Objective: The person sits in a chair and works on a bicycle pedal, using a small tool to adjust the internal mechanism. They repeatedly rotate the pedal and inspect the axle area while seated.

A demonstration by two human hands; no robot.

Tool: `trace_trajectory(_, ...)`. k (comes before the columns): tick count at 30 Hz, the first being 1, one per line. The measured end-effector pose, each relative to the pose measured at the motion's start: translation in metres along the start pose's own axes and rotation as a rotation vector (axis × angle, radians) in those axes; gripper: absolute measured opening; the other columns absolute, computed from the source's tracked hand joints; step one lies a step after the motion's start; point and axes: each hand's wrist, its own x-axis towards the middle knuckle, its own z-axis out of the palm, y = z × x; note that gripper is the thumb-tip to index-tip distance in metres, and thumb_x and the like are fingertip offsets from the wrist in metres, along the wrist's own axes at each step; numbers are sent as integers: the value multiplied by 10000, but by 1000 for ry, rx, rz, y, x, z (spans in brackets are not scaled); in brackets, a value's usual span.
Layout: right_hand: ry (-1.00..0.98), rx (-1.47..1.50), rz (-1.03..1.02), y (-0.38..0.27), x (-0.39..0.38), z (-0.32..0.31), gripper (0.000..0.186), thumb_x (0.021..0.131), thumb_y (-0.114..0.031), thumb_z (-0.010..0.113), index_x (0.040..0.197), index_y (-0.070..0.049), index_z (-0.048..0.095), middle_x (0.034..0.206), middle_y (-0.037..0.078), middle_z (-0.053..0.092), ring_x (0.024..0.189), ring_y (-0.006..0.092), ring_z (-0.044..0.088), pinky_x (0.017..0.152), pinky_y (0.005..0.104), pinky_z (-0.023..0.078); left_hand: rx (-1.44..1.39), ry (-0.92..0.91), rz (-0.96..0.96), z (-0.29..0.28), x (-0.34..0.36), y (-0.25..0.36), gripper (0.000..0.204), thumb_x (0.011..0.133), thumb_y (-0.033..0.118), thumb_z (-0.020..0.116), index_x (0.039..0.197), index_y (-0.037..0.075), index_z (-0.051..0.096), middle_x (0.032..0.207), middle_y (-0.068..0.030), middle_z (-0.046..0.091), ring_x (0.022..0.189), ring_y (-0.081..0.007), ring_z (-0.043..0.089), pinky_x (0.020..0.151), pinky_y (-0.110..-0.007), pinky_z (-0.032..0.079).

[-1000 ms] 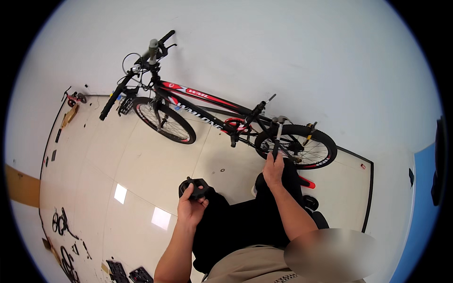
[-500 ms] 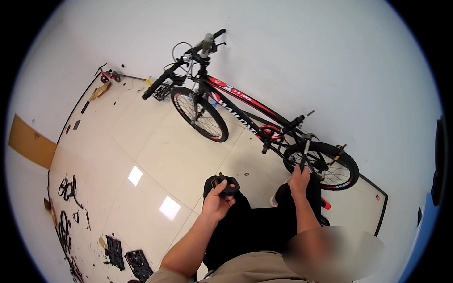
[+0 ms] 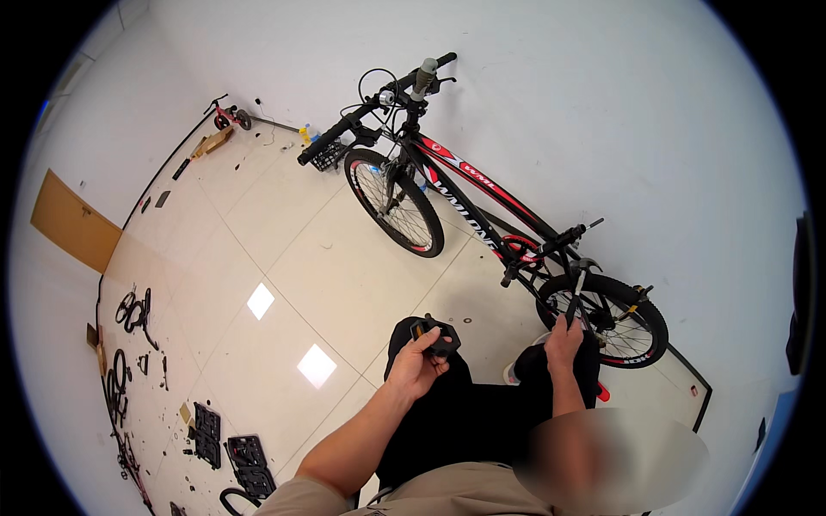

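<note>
My left hand point(image 3: 416, 370) is closed round a black bicycle pedal point(image 3: 441, 341) with an orange reflector, held above my left knee. In my right hand point(image 3: 564, 344) is a hammer point(image 3: 578, 297), gripped by its dark handle with the metal head up. The hammer head overlaps the rear wheel in view; whether it touches the bicycle I cannot tell. A black and red bicycle point(image 3: 465, 206) leans along the wall in front of me. Its saddle is not seen on the frame.
An open black tool case point(image 3: 249, 466) lies on the tiled floor at lower left. Loose bicycle parts point(image 3: 135, 310) lie along the left wall. A black basket point(image 3: 329, 155) stands behind the front wheel. A small red bike point(image 3: 229, 117) stands in the far corner, and a brown door point(image 3: 76, 221) is at left.
The view has shifted, so the bicycle and the floor appear farther right. Both hands keep their grips on the pedal and the hammer.
</note>
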Motion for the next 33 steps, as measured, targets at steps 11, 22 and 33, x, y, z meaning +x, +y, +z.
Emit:
trace_trajectory(11,62,53,-89,-4,-6,0,206,1011,-210,582,928,-24,552,684,9,506,541,101,467,449,283,365,9,3,-6,2,-1,2,165,962,272,709,968,126,632,890,-14,691,662,-108,563,642,-312,469)
trace_trajectory(22,66,226,31,-28,-6,-14,187,1007,-189,586,876,-60,547,620,-5,473,431,108,469,394,291,395,7,-24,-30,-4,10,-1,210,924,298,748,960,115,652,896,-45,712,605,-143,589,584,-337,497)
trace_trajectory(33,405,368,117,-45,-2,-85,226,972,-163,633,1064,44,627,828,14,591,735,93,533,673,281,460,-8,-14,-18,-3,4,-2,252,948,303,709,1127,145,632,951,-44,690,655,-165,543,666,-350,457)
